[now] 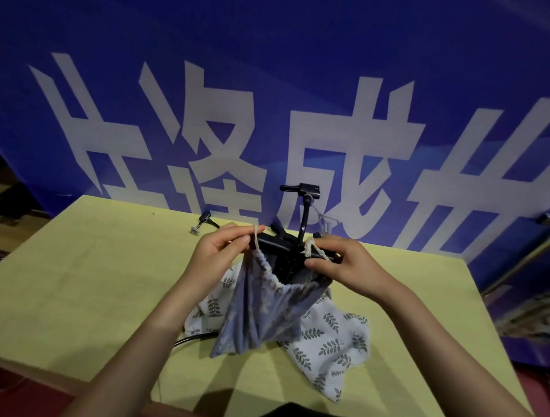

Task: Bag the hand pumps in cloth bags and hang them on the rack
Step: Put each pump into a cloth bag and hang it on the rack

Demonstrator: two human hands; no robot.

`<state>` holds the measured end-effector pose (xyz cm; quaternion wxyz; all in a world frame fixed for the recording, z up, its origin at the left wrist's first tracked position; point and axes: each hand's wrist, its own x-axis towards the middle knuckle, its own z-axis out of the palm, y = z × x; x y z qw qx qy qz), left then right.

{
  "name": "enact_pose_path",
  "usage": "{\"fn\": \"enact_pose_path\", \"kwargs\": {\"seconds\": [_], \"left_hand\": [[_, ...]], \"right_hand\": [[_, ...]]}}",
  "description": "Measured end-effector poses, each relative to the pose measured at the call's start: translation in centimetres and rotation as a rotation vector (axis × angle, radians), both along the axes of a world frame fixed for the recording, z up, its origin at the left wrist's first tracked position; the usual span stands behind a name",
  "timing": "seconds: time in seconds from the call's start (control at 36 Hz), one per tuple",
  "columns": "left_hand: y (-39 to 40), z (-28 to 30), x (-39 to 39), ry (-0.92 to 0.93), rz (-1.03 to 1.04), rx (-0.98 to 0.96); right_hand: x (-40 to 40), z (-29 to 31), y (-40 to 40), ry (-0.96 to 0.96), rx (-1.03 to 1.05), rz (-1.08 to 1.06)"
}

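left hand (224, 247) fingers curled, pinching the drawstring (255, 238) up taut | right hand (340, 262) fingers pinching the knotted cord end against the black hand pump (288, 250) | blue cloth bag (263, 311) hangs between both hands above the desk (80, 282), pump poking from its mouth | leaf-print bag (331, 342) lies beneath | banner (292, 80) shows big white characters, "成" readable

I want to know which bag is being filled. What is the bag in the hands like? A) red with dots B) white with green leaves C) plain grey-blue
C: the bag held up by its strings in the left hand and right hand is plain grey-blue; the leafy white bag lies on the table beneath.
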<state>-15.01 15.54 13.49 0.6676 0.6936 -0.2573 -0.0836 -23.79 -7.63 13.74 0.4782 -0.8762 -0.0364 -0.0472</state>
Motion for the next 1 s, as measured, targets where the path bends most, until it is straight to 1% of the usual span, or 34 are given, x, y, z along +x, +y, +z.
{"fn": "enact_pose_path", "kwargs": {"seconds": [0.06, 0.17, 0.25, 0.28, 0.33, 0.39, 0.44, 0.53, 0.58, 0.61, 0.67, 0.69, 0.75, 0.78, 0.81, 0.89, 0.92, 0.94, 1.0], "left_hand": [[0.1, -0.2, 0.2, 0.004, 0.0, 0.023], [0.1, -1.1, -0.1, 0.113, -0.08, 0.01], [-1.1, -1.4, -1.0, 0.126, -0.216, 0.067], [-1.6, -1.3, -1.1, 0.136, -0.234, 0.078], [-2.3, -1.2, -1.1, 0.182, -0.201, 0.037], [-2.4, -1.3, -0.8, 0.273, -0.155, -0.061], [-2.3, -1.5, -0.6, 0.354, -0.119, -0.12], [-2.3, -1.6, -0.5, 0.365, -0.082, -0.116], [-2.4, -1.5, -0.5, 0.38, -0.08, -0.13], [-2.5, -1.5, -0.5, 0.385, -0.081, -0.133], [-3.0, -1.5, -0.8, 0.389, -0.108, -0.137], [-3.3, -1.5, -1.1, 0.392, -0.124, -0.142], [-3.8, -1.5, -1.6, 0.404, -0.126, -0.156], [-4.0, -1.5, -1.8, 0.415, -0.119, -0.171], [-4.1, -1.4, -2.0, 0.431, -0.11, -0.193], [-4.1, -1.6, -2.2, 0.492, -0.07, -0.278], [-4.1, -1.6, -2.1, 0.513, -0.048, -0.309], [-4.1, -1.8, -2.0, 0.533, -0.023, -0.338], [-4.0, -1.9, -1.6, 0.558, 0.011, -0.368]], "right_hand": [[0.1, -0.2, -0.3, -0.005, -0.044, 0.034], [0.6, -0.4, -0.8, 0.012, -0.145, 0.103], [0.9, -0.7, -0.2, 0.051, -0.154, 0.163], [1.0, -0.8, 0.0, 0.051, -0.154, 0.162], [1.1, -0.9, 0.2, 0.028, -0.156, 0.127], [1.1, -1.1, 0.2, 0.005, -0.084, 0.062], [1.1, -1.2, 0.2, -0.025, 0.058, -0.037], [1.2, -1.3, 0.5, -0.159, 0.11, -0.291], [1.3, -0.5, 0.5, -0.183, 0.182, -0.408], [1.3, 0.0, 0.6, -0.169, 0.264, -0.416], [1.3, 0.9, 1.5, -0.116, 0.417, -0.327], [1.3, 1.2, 2.1, -0.103, 0.422, -0.268], [1.5, 1.1, 3.1, -0.096, 0.29, -0.215], [1.7, 1.0, 3.3, -0.098, 0.232, -0.22], [1.8, 1.1, 3.3, -0.092, 0.243, -0.239], [2.1, 1.4, 2.8, -0.042, 0.483, -0.343], [2.1, 1.3, 2.6, -0.034, 0.519, -0.38], [2.0, 1.2, 2.4, -0.014, 0.537, -0.406], [1.8, 0.5, 2.5, 0.019, 0.452, -0.426]]}}
